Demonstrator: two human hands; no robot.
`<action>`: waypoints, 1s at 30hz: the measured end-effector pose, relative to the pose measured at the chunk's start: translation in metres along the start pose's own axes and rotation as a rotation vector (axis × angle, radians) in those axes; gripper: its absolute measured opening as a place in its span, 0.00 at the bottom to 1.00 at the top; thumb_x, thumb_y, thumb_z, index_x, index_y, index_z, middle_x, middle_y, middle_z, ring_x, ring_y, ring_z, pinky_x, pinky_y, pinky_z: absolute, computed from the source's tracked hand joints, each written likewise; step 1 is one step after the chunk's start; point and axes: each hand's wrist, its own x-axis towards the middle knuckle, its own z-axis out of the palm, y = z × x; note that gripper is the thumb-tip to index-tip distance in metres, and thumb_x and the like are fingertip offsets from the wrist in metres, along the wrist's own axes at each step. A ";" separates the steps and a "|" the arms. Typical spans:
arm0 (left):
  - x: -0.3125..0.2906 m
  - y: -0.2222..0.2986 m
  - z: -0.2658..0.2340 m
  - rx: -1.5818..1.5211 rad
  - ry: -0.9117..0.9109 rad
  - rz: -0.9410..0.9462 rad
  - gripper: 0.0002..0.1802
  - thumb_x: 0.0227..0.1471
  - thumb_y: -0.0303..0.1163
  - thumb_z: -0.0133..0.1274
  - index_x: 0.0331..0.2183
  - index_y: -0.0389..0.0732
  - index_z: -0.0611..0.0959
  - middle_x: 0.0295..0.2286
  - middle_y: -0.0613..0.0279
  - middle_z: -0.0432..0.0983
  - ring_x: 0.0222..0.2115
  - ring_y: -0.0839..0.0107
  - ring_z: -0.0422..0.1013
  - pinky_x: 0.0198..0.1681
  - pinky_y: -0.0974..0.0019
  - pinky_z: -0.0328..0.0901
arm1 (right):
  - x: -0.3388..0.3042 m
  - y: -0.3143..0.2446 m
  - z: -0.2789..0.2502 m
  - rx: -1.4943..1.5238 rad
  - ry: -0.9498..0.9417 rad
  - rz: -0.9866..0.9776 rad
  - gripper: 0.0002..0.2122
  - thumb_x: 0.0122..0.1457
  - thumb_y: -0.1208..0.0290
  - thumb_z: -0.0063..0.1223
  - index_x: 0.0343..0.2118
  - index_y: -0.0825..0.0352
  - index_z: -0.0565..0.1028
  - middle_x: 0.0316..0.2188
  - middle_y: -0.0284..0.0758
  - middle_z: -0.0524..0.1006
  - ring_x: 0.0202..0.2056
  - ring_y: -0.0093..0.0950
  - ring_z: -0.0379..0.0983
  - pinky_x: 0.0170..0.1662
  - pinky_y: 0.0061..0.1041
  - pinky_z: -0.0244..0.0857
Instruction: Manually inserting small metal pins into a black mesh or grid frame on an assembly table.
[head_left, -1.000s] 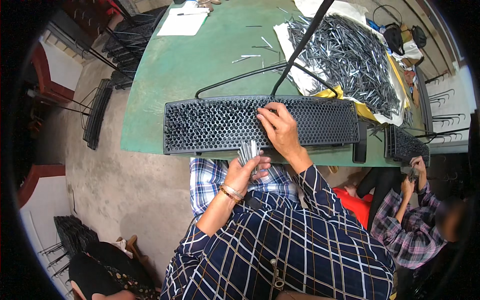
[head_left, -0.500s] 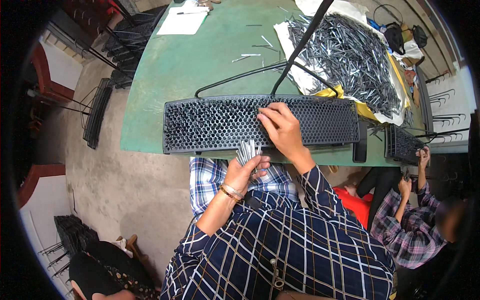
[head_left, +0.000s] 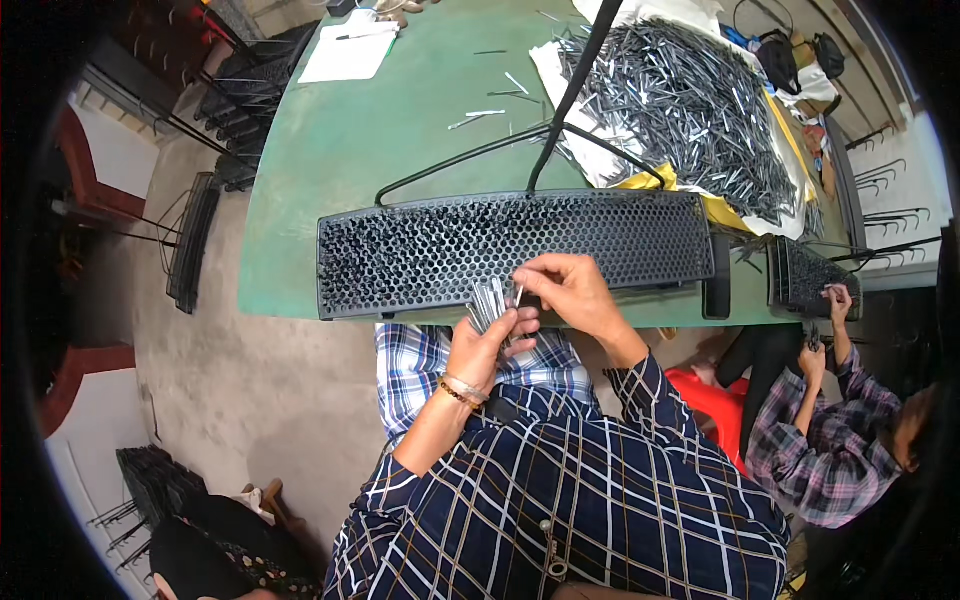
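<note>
A bundle of slim shiny metal pieces (head_left: 487, 300) fans upward from my left hand (head_left: 480, 355), which is closed round their lower ends. Right beside the bundle, my right hand (head_left: 578, 297) pinches a single slim metal piece (head_left: 518, 296) between thumb and fingertips. Just beyond both hands lies a long black perforated rack (head_left: 440, 250) at the table's near edge, full of rows of small round holes. Dark pieces seem to fill many holes on its left side. A black rod frame (head_left: 545, 150) rises from the rack's far edge.
A big heap of slim metal pieces (head_left: 690, 110) lies on white and yellow sheeting at the far right of the green table (head_left: 430, 100). Some lie loose nearby. White paper (head_left: 350, 52) rests far left. At right, a co-worker's hand (head_left: 840, 300) touches another rack (head_left: 795, 280).
My right hand has come down from the rack's holes to the bundle and now pinches one piece. My left hand has kept its hold. The view has shifted slightly.
</note>
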 end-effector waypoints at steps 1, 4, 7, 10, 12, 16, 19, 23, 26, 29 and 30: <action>0.002 -0.001 0.000 0.003 -0.003 -0.001 0.13 0.56 0.27 0.46 0.43 0.34 0.73 0.36 0.51 0.75 0.35 0.67 0.74 0.34 0.67 0.73 | 0.000 -0.002 -0.004 0.005 0.091 -0.027 0.08 0.55 0.71 0.55 0.33 0.71 0.78 0.22 0.28 0.76 0.20 0.12 0.65 0.22 0.12 0.58; 0.003 -0.003 0.001 0.012 0.000 -0.031 0.13 0.56 0.28 0.46 0.43 0.34 0.72 0.37 0.50 0.75 0.36 0.66 0.74 0.35 0.66 0.73 | 0.009 -0.016 -0.010 -0.146 0.331 -0.179 0.08 0.54 0.72 0.55 0.33 0.71 0.77 0.24 0.30 0.77 0.19 0.13 0.65 0.21 0.14 0.59; 0.004 -0.004 0.008 0.020 -0.057 -0.080 0.13 0.55 0.29 0.47 0.42 0.32 0.72 0.38 0.48 0.75 0.37 0.64 0.74 0.37 0.66 0.72 | 0.031 -0.014 -0.010 -0.270 0.420 -0.411 0.07 0.54 0.74 0.54 0.34 0.72 0.77 0.26 0.33 0.77 0.21 0.15 0.68 0.23 0.16 0.61; 0.008 -0.005 0.013 0.011 -0.056 -0.119 0.14 0.55 0.29 0.47 0.41 0.30 0.72 0.38 0.46 0.74 0.38 0.62 0.74 0.38 0.65 0.72 | 0.043 -0.004 -0.014 -0.352 0.456 -0.557 0.06 0.54 0.75 0.54 0.33 0.71 0.77 0.27 0.36 0.77 0.24 0.21 0.71 0.26 0.19 0.63; 0.009 -0.006 0.011 0.006 -0.043 -0.127 0.14 0.55 0.29 0.48 0.41 0.30 0.72 0.38 0.45 0.74 0.38 0.62 0.74 0.38 0.64 0.72 | 0.047 0.000 -0.012 -0.438 0.453 -0.570 0.06 0.53 0.75 0.53 0.32 0.71 0.76 0.28 0.41 0.77 0.29 0.35 0.74 0.31 0.26 0.67; 0.010 -0.007 0.007 0.031 -0.018 -0.127 0.14 0.54 0.29 0.49 0.40 0.30 0.72 0.38 0.46 0.74 0.38 0.61 0.74 0.38 0.63 0.73 | 0.051 0.003 -0.014 -0.501 0.471 -0.650 0.05 0.53 0.75 0.54 0.32 0.70 0.77 0.27 0.39 0.77 0.27 0.31 0.74 0.29 0.24 0.66; 0.010 -0.008 0.006 0.002 -0.021 -0.144 0.13 0.54 0.29 0.49 0.40 0.31 0.73 0.37 0.49 0.75 0.37 0.62 0.74 0.37 0.62 0.73 | 0.051 0.008 -0.014 -0.547 0.441 -0.615 0.05 0.52 0.75 0.55 0.31 0.69 0.77 0.27 0.38 0.77 0.27 0.33 0.74 0.30 0.25 0.66; 0.009 -0.007 0.005 0.007 -0.016 -0.167 0.12 0.54 0.29 0.49 0.40 0.34 0.73 0.36 0.52 0.75 0.36 0.64 0.74 0.36 0.63 0.73 | 0.049 0.008 -0.009 -0.716 0.428 -0.683 0.06 0.50 0.74 0.57 0.31 0.67 0.77 0.29 0.35 0.74 0.29 0.34 0.73 0.30 0.28 0.67; 0.009 -0.008 0.004 -0.005 -0.036 -0.191 0.11 0.54 0.29 0.49 0.40 0.36 0.74 0.35 0.55 0.75 0.35 0.67 0.74 0.35 0.65 0.72 | 0.048 0.009 -0.008 -0.775 0.417 -0.677 0.07 0.50 0.73 0.57 0.32 0.68 0.77 0.29 0.35 0.73 0.29 0.34 0.73 0.30 0.28 0.66; 0.008 -0.007 0.006 0.014 -0.035 -0.185 0.11 0.55 0.29 0.49 0.41 0.38 0.74 0.35 0.56 0.75 0.35 0.68 0.74 0.35 0.68 0.72 | 0.045 0.005 -0.008 -0.720 0.460 -0.667 0.07 0.50 0.74 0.57 0.32 0.69 0.77 0.29 0.37 0.73 0.28 0.32 0.72 0.30 0.26 0.66; 0.007 -0.005 0.007 -0.006 -0.025 -0.180 0.12 0.55 0.29 0.49 0.41 0.38 0.74 0.35 0.56 0.75 0.35 0.69 0.74 0.35 0.68 0.72 | 0.042 0.002 -0.008 -0.721 0.459 -0.666 0.07 0.50 0.74 0.57 0.32 0.69 0.77 0.29 0.37 0.73 0.28 0.32 0.72 0.30 0.26 0.66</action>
